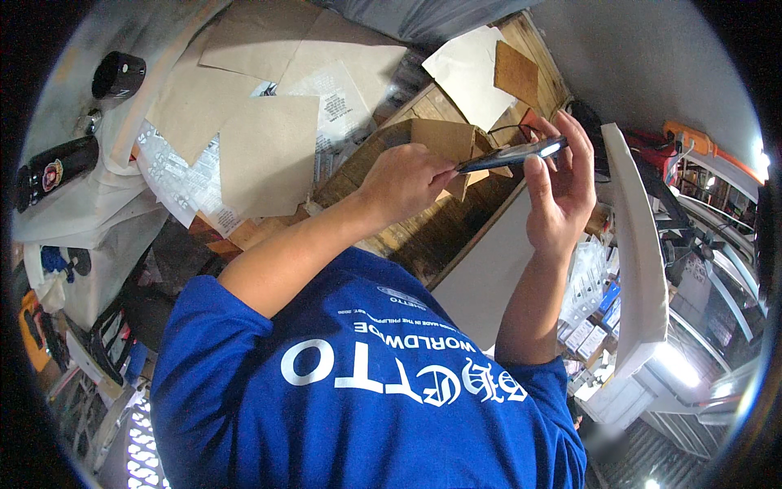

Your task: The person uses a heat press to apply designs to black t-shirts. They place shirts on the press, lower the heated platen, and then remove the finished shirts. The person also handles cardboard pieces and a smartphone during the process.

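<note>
Both my hands are raised over a wooden work surface, at the two ends of a thin, dark, flat device that looks like a smartphone [515, 153]. It is tilted and seen nearly edge-on, with a bright patch near its right end. My left hand [409, 181] is closed, its thumb and forefinger pinching the device's left end. Around the right end curl the thumb and fingers of my right hand [562, 179]. Just behind the device stands a small open cardboard box [444, 140]. A thin black cable [509, 127] arches above the device; where it ends is unclear.
Grey-brown cardboard sheets [269, 155] and printed paper [330, 98] cover the left of the surface. A white sheet [460, 69] and a brown square [516, 72] lie at the back. A black cup [120, 75] and black bottle [57, 171] are far left. A white panel [639, 261] rises at right.
</note>
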### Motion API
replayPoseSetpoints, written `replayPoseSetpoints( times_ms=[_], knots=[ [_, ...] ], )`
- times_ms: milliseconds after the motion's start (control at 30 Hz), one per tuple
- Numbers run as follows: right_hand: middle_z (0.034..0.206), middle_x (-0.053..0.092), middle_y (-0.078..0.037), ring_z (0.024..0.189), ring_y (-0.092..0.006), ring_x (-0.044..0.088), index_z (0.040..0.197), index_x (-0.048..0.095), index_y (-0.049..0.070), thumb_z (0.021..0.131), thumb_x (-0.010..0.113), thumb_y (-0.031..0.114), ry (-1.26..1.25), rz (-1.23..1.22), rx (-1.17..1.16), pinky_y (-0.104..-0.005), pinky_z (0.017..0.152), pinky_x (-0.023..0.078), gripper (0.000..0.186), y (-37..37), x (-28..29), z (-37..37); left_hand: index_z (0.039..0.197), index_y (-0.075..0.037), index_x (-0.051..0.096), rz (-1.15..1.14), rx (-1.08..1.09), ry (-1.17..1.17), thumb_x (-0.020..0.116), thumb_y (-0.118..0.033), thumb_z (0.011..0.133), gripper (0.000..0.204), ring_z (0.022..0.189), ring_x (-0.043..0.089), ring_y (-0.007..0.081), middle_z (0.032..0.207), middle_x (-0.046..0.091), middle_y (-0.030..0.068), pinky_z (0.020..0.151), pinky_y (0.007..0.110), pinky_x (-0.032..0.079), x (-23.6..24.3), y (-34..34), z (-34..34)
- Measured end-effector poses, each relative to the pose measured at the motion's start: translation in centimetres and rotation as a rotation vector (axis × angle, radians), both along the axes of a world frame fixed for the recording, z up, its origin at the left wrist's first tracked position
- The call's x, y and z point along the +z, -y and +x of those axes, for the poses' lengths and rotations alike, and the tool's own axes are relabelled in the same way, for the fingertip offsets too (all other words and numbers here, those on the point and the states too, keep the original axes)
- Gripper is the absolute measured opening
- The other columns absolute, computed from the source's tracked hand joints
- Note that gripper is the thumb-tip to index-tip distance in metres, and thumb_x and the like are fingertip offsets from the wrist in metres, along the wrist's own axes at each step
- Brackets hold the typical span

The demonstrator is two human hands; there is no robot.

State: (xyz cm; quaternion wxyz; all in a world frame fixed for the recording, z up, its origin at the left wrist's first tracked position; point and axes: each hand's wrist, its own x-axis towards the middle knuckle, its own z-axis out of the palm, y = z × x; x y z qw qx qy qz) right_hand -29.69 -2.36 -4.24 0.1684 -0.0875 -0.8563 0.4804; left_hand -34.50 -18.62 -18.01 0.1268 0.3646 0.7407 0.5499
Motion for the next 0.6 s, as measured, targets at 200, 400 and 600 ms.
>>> replayPoseSetpoints(
  times_ms=[200,400,600],
  knots=[
    [0.139,0.048,-0.014,0.128,-0.0264,0.052,0.137,0.054,0.0,0.088,0.078,0.023,0.036,0.011,-0.02,-0.041,0.106,0.047,0.06,0.0,-0.3,-0.7,0.096,-0.005,0.071,0.007,-0.011,0.036,0.066,-0.015,0.091,0.012,0.078,0.068,0.0357,0.082,0.069,0.0169,0.07,0.046,0.053,0.4,0.1,-0.2],
    [0.136,0.05,-0.014,0.125,-0.025,0.054,0.138,0.055,0.003,0.087,0.079,0.028,0.058,0.041,-0.029,-0.0402,0.106,0.046,0.062,0.1,-0.2,-1.1,0.103,-0.003,0.069,0.019,-0.028,0.081,0.07,-0.015,0.087,0.02,0.089,0.067,0.0363,0.096,0.07,0.0174,0.08,0.045,0.054,1.1,0.7,-0.2],
    [0.132,0.054,-0.016,0.119,-0.0274,0.058,0.131,0.06,0.003,0.085,0.081,0.028,0.025,0.153,-0.004,-0.0398,0.101,0.049,0.057,0.2,0.3,-2.6,0.137,-0.005,0.051,0.204,0.069,-0.038,0.076,-0.021,0.083,0.062,0.125,0.054,0.037,0.137,0.054,0.017,0.105,0.045,0.044,1.7,-0.6,-2.0]
  ],
)
